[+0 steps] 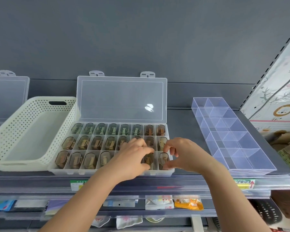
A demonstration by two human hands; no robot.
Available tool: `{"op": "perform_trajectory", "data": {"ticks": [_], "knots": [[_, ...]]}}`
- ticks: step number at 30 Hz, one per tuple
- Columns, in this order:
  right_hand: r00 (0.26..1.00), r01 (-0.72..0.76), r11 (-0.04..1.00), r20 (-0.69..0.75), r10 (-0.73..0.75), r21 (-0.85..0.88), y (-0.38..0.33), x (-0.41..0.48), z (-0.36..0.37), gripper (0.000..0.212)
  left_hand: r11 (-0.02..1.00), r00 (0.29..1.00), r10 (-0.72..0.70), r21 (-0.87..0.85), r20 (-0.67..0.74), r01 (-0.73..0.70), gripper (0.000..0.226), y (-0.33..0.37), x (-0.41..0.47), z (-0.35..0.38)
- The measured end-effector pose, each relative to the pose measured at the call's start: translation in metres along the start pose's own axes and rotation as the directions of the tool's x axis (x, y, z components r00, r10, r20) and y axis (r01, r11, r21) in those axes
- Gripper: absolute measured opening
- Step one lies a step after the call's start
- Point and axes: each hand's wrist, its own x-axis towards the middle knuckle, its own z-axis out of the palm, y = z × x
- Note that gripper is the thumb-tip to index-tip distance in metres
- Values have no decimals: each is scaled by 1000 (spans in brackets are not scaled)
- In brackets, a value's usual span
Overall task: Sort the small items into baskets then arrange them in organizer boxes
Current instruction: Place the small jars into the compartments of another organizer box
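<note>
A clear organizer box point(84, 171) with its lid point(122, 99) propped open sits on a grey shelf, its three rows of compartments filled with small smoky-brown capsule-shaped items point(90, 160). My left hand point(132, 158) rests over the lower right compartments, fingers pinched around one item point(148, 159) in the bottom row. My right hand point(182, 153) hovers at the box's right end with fingers curled apart above the last bottom item point(163, 159), holding nothing. A cream perforated basket point(12, 131) stands left of the box, with nothing visible inside it.
A clear purple-tinted divider tray point(213, 131) lies at the right of the shelf with nothing in its cells. Another open clear box point(8, 92) shows at the far left. Price-tag rails point(141, 183) run along the shelf front, with packaged goods hanging below.
</note>
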Motion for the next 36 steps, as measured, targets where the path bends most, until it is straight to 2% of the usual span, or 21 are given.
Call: {"op": "perform_trajectory", "data": {"ticks": [3,9,14,18,22,27,31,33,36], "knots": [[1000,12,1000,-8,-13,-7,1,1,0,31,1000,999,7,27,31,-8,55,0,0,0],[1000,1,999,-15,-1,-36,-2,4,1,38,1000,1000,1,27,5,-1,54,4,-4,1],[987,92,996,-134,-93,-8,-30,18,-1,38,998,981,-53,-42,-185,46,56,-4,-19,-17],[947,224,974,-243,-210,33,-71,36,5,36,985,916,-172,-48,-361,166,49,-38,-42,-44],[891,360,932,-309,-333,32,-125,60,23,42,939,816,-319,-46,-483,340,43,-87,-73,-66],[845,452,892,-320,-429,-3,-190,93,51,47,821,698,-491,-8,-521,571,44,-160,-114,-82],[918,320,947,-240,-315,-21,-233,121,74,58,674,611,-615,70,-498,735,47,-211,-144,-89],[953,228,973,-200,-228,-27,-250,131,84,61,631,602,-655,109,-457,768,49,-230,-153,-91],[970,116,993,-213,-120,-30,-268,142,97,56,622,612,-666,136,-426,771,51,-253,-157,-98]]}}
